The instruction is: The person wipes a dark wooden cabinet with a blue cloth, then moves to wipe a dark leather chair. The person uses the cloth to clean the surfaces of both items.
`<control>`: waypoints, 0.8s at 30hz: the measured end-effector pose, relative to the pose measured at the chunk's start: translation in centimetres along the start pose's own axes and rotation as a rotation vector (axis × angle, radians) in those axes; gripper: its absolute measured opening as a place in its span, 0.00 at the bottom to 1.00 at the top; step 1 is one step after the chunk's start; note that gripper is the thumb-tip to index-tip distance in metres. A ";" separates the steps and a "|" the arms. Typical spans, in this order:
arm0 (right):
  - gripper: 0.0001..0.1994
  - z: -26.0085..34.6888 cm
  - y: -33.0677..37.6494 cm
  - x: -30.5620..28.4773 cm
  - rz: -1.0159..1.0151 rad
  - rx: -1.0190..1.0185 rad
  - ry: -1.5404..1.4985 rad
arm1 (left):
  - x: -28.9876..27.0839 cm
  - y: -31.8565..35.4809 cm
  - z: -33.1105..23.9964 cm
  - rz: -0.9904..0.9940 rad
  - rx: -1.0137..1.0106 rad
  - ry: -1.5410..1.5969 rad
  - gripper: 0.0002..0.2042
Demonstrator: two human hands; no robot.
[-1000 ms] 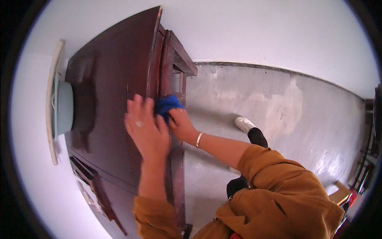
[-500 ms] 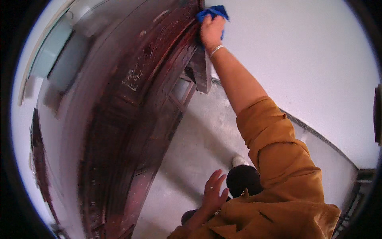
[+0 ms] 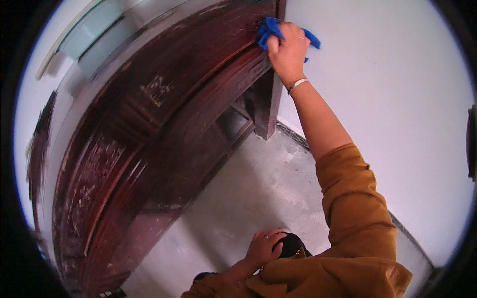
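Head view is showing the right hand [image 3: 289,52] clasping a crumpled blue cloth [image 3: 270,31] at the far end of a dark reddish-brown carved wooden sideboard [image 3: 198,87], up where its front is meeting the white wall [image 3: 387,99]. Its fingers are curling down over the cloth, with hardly any gap between them, and loose folds are poking out on both sides of the knuckles; bunching it so is probably giving the palm a thick wad that is easy to press into a narrow corner. Whether the cloth is also touching the wall is not clear. The right arm is lying nearly straight, presumably because the corner is standing well away from the body, and the mustard-brown sleeve [image 3: 355,188] is sitting pushed up toward the elbow, leaving the forearm and a pale bracelet [image 3: 298,84] bare. Meanwhile the left hand [image 3: 263,248] is resting by a black-clad knee [image 3: 293,246], its fingers loosely bent and apparently holding nothing, likely steadying the leaning body. Below the cloth, a square wooden leg [image 3: 266,107] is standing on the grey floor [image 3: 248,188], carrying the sideboard's end close beside the wall. Farther left, a pale blue-green basin [image 3: 94,35] is sitting toward the sideboard's back.
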State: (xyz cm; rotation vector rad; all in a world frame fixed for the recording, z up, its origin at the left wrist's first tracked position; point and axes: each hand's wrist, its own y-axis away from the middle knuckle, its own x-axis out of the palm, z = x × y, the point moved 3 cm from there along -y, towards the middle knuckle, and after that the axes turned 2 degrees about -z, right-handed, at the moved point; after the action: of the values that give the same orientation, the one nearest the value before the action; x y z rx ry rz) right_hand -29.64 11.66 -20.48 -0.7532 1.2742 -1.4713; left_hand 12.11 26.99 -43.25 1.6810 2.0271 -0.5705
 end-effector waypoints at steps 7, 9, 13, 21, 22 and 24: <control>0.17 0.9 1.2 0.4 0.025 -0.210 -0.062 | 0.3 1.8 -1.5 -0.033 -0.038 0.017 0.16; 0.17 -0.2 1.0 0.3 -0.009 -0.021 -0.044 | 0.0 2.0 -1.6 -0.023 -0.055 0.017 0.16; 0.19 -1.1 1.3 0.8 -0.064 0.005 -0.178 | -0.6 2.2 -1.8 -0.048 -0.042 -0.008 0.17; 0.19 -2.0 11.0 4.0 -0.168 0.304 -0.153 | 0.0 3.2 -1.2 0.009 -0.064 0.002 0.19; 0.19 -2.2 14.0 4.6 -0.183 0.320 -0.106 | 0.2 3.1 -0.9 0.023 -0.053 -0.001 0.19; 0.16 -3.7 21.4 6.6 -0.105 0.631 -0.197 | 0.6 3.0 -0.2 0.058 -0.049 -0.017 0.20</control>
State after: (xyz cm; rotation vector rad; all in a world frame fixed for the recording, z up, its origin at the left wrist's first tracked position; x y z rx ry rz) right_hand -28.93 8.04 -42.86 -0.5224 0.5699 -1.7089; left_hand 14.94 28.10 -43.56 1.6951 1.9571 -0.5102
